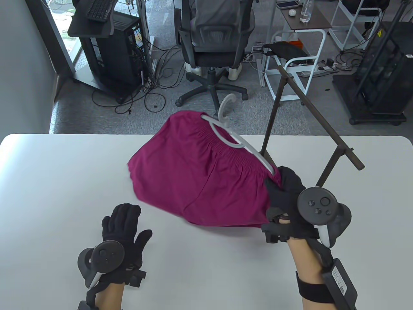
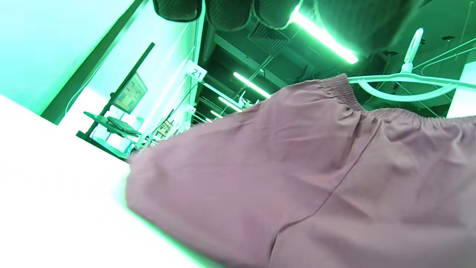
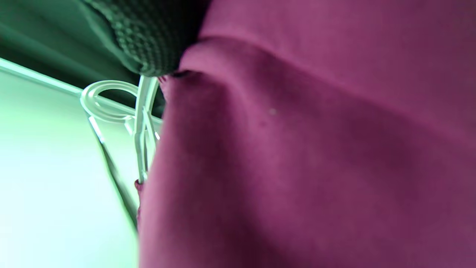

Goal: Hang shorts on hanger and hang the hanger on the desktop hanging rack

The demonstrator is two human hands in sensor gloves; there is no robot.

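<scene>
Table view: a pair of magenta shorts (image 1: 200,174) is already threaded onto a pale plastic hanger (image 1: 238,142), whose arms run inside the elastic waistband while the hook sticks up at the far end. The right hand (image 1: 287,193) pinches the near end of the hanger together with the waistband and holds the whole thing tilted, lifted above the white table (image 1: 48,180); whether the lower hem touches the table cannot be told. The left hand (image 1: 124,226) rests flat on the table, fingers straight and spread, holding nothing, just beside the shorts' lower edge. A dark wooden hanging rack (image 1: 317,119) stands on the table to the right, its top bar slanting across the view, with nothing hung on it.

Left wrist view: the picture is tinted green. The shorts (image 2: 316,178) fill the lower right, gathered waistband on top, with the hanger (image 2: 405,80) and its hook rising above them. Gloved fingertips (image 2: 228,13) show at the top edge, clear of the cloth.

Right wrist view: close and blurred. A gloved fingertip (image 3: 152,41) appears to press on the hanger (image 3: 143,123) where it meets the shorts (image 3: 316,149).

Judged from this, the first half is done; the hook is not yet on the rack bar.
</scene>
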